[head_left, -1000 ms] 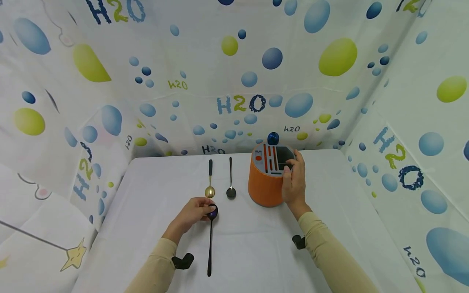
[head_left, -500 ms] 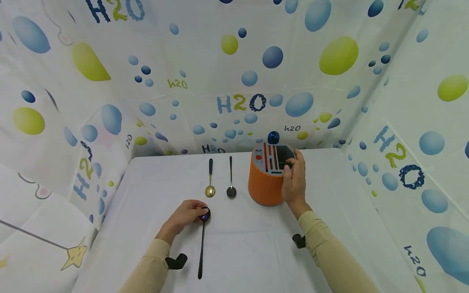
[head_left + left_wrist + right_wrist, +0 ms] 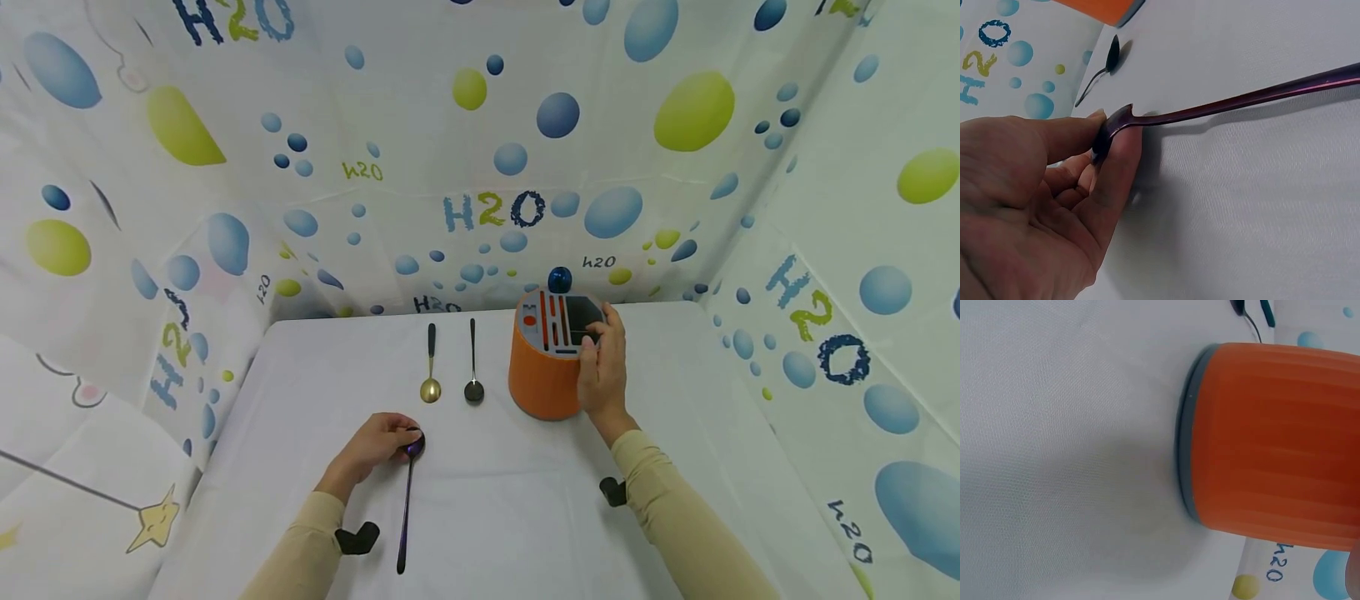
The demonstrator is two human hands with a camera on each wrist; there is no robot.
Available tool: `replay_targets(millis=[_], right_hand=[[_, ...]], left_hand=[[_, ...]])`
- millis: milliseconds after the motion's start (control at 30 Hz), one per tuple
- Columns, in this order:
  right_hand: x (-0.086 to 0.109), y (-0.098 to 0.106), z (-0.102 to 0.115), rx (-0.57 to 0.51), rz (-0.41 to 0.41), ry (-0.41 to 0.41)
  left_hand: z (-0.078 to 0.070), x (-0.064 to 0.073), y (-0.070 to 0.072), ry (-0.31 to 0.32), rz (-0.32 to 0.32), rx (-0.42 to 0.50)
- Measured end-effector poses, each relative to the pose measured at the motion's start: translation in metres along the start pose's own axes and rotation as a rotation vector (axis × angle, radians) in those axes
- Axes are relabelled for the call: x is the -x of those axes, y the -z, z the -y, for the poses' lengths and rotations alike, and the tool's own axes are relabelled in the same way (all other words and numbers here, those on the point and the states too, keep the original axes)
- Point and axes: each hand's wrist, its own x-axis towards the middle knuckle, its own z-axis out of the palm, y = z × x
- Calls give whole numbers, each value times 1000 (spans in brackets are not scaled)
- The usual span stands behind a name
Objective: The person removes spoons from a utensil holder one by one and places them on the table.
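Observation:
My left hand pinches a long-handled, shiny dark purple spoon by its bowl. The handle points toward me, and in the left wrist view the spoon casts a shadow on the white cloth. Thumb and fingers lie on opposite faces of the bowl. My right hand grips the right rim of an orange utensil holder with a grey slotted top. A glossy blue round thing shows at the holder's back edge. Its orange wall fills much of the right wrist view, where most of the hand is out of frame.
Left of the holder lie a gold spoon with a dark green handle and a smaller dark spoon, bowls toward me. A white cloth covers the table. Printed curtains stand along its back and sides.
My left hand has moved left and slightly toward me with the purple spoon, whose handle end has swung left. My right hand and the holder have stayed in place.

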Motion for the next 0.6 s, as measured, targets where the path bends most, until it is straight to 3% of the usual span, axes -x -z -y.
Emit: replay_targets(millis=[300, 600], right_hand=[[0, -1, -1, 1, 2, -15], [0, -3, -4, -1, -8, -2]], left_hand=[[-4, 1, -6, -21, -65, -61], [-3, 0, -7, -47, -79, -104]])
